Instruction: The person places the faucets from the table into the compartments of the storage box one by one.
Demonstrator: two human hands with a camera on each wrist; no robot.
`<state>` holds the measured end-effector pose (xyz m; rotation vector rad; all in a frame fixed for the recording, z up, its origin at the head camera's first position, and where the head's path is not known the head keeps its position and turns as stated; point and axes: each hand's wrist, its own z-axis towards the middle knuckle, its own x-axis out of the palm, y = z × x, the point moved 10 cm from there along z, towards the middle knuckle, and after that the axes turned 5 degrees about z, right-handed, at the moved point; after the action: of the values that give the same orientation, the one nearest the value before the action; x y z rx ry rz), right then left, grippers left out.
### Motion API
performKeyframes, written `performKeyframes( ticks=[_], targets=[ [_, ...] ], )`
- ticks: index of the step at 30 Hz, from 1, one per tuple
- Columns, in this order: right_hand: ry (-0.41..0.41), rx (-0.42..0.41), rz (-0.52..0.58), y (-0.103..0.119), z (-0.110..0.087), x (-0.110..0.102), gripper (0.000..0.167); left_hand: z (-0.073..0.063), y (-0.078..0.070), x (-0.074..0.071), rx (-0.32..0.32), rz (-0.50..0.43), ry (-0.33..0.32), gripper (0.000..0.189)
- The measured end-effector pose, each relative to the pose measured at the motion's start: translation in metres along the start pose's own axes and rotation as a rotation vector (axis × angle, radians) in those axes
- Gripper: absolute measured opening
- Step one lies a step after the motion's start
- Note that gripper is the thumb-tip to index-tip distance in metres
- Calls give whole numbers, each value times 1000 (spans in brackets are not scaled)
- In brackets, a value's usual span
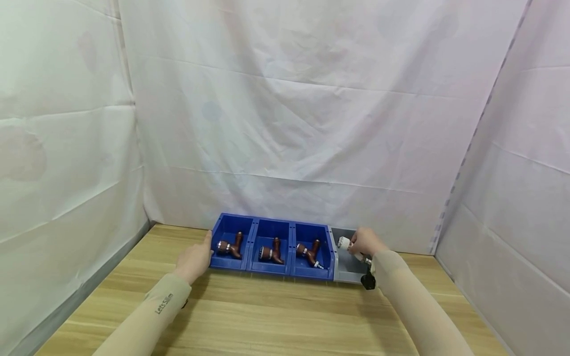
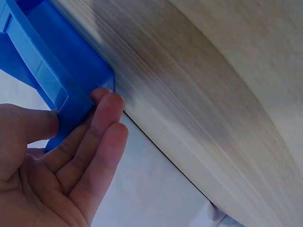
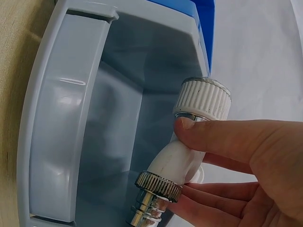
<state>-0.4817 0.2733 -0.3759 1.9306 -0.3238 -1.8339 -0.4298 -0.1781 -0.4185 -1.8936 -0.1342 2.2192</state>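
Note:
My right hand [image 1: 368,241] pinches a white angle valve [image 3: 177,158] between thumb and fingers, over the grey bin [image 1: 352,275] at the row's right end. The valve has a ribbed white knob [image 3: 202,99] and a knurled metal collar with a threaded metal end, which points down in the right wrist view. At the row's other end, my left hand [image 1: 195,258] grips the side edge of the leftmost blue bin [image 2: 75,106], thumb on one face and fingers on the other. That bin holds a brown angle valve [image 1: 231,247].
Two more blue bins stand between, the middle one with a brown valve [image 1: 272,252], the right one with a brown valve [image 1: 310,252] that has a metal end. All bins sit near the back of the wooden table [image 1: 267,316]. White cloth [image 1: 285,123] hangs behind and beside.

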Motion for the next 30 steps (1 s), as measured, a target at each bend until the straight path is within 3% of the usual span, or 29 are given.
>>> performKeyframes(
  ticks=[11,18,30],
  targets=[
    [5,0,-4,-4,3,3,4,0,0,1,11,2,-1,63],
    [26,9,-1,-4,-1,8,8,-1,-3,0,59,15,-68,63],
    [11,1,1,-3,1,6,10,1,-2,-2,51,5,-67,63]
  ],
)
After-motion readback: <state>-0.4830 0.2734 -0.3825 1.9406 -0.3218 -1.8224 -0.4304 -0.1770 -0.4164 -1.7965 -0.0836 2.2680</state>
